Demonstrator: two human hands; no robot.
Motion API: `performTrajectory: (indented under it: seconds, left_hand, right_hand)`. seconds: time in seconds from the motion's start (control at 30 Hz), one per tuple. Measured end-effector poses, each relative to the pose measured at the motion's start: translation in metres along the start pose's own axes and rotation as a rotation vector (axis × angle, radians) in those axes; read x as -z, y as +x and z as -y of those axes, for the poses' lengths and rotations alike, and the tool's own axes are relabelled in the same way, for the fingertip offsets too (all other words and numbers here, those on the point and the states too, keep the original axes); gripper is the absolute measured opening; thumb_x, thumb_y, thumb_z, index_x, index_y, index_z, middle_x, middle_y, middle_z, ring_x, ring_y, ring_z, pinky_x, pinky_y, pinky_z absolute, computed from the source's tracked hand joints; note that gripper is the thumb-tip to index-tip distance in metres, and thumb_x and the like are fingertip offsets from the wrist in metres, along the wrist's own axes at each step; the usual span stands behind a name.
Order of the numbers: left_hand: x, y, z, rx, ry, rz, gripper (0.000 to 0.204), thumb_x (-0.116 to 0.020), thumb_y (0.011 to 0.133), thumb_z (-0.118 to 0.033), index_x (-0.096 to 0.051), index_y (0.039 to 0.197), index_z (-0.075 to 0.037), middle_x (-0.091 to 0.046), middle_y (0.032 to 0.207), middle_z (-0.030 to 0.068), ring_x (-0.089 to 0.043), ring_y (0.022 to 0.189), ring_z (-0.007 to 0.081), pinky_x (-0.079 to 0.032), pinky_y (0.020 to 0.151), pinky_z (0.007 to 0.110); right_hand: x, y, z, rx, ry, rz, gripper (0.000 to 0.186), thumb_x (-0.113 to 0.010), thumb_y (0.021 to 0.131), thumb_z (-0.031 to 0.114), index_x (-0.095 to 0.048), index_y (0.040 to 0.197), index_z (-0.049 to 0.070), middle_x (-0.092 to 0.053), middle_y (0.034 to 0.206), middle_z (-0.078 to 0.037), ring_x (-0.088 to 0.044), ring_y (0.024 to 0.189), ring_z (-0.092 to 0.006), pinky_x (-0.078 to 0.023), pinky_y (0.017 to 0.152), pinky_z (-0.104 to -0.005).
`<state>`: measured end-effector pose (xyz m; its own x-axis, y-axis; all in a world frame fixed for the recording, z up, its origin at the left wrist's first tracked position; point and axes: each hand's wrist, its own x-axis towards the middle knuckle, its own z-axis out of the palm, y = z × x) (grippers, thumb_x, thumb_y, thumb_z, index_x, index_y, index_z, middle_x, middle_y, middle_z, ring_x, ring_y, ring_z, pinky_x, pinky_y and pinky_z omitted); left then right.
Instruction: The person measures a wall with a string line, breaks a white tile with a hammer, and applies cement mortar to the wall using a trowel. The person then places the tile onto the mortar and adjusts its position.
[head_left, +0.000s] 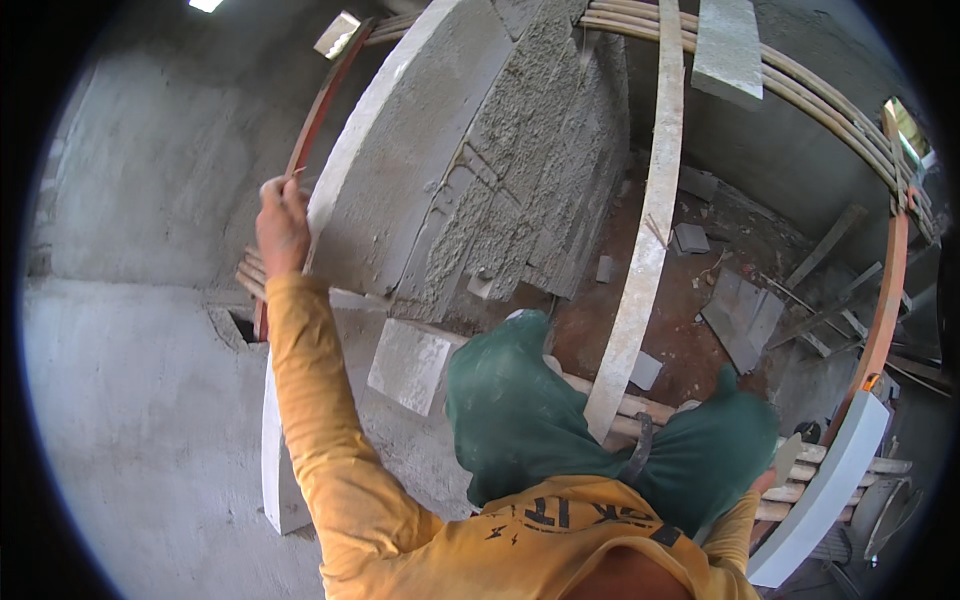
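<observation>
My left hand (284,225) is raised at the white edge of a tall grey block wall (400,150). Its fingers are pinched together close to an upright red-brown post (322,110), and I cannot make out what is between them. Low on the right, only part of my right hand (767,480) shows beside my green trouser leg. A flat, grey-beige plate (787,459), like a trowel blade, sticks up from that hand. Rough mortar (530,130) covers part of the block wall, with a branching groove or wire in it.
A long pale plank (645,250) runs away from between my legs. Bamboo poles (820,95) cross the far side, tied to a red-brown post (885,290). Light blocks (410,365) stand near my knee, and a long white block (825,490) lies at right. Rubble and boards (745,318) litter the floor below.
</observation>
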<state>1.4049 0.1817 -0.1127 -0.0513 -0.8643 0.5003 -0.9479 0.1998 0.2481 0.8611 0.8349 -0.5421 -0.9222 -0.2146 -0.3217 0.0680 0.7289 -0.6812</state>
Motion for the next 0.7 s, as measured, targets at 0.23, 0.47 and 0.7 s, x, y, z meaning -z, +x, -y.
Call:
performTrajectory:
  seconds: [0.23, 0.47, 0.7]
  left_hand:
    - [0.063, -0.029, 0.035, -0.043, -0.283, 0.039, 0.032, -0.048, 0.098, -0.018, -0.054, 0.124, -0.002, -0.065, 0.109, 0.0141, -0.062, 0.103, 0.0223, -0.049, 0.088, 0.033]
    - [0.056, -0.037, 0.023, -0.155, -0.111, -0.175, 0.030, -0.041, 0.102, -0.031, -0.052, 0.113, -0.005, -0.059, 0.099, 0.0148, -0.062, 0.080, 0.0240, -0.057, 0.062, 0.033]
    - [0.019, -0.037, 0.000, -0.260, -0.156, -0.179, 0.032, -0.044, 0.101, -0.029, -0.052, 0.103, 0.003, -0.063, 0.083, 0.0166, -0.064, 0.063, 0.0240, -0.057, 0.048, 0.032]
  right_hand:
    - [-0.009, 0.010, 0.024, -0.062, -0.364, -0.126, 0.057, -0.054, 0.092, 0.042, -0.060, 0.116, -0.009, -0.059, 0.117, -0.031, -0.056, 0.111, -0.0408, -0.041, 0.098, -0.0444]
    - [0.017, -0.049, 0.028, -0.165, -0.337, -0.508, 0.044, -0.058, 0.089, 0.040, -0.066, 0.107, 0.001, -0.062, 0.114, -0.023, -0.058, 0.107, -0.0363, -0.044, 0.094, -0.0406]
    - [0.029, -0.098, 0.018, -0.401, -0.374, -0.342, 0.049, -0.059, 0.085, 0.047, -0.064, 0.106, 0.003, -0.060, 0.113, -0.023, -0.058, 0.107, -0.0371, -0.045, 0.091, -0.0420]
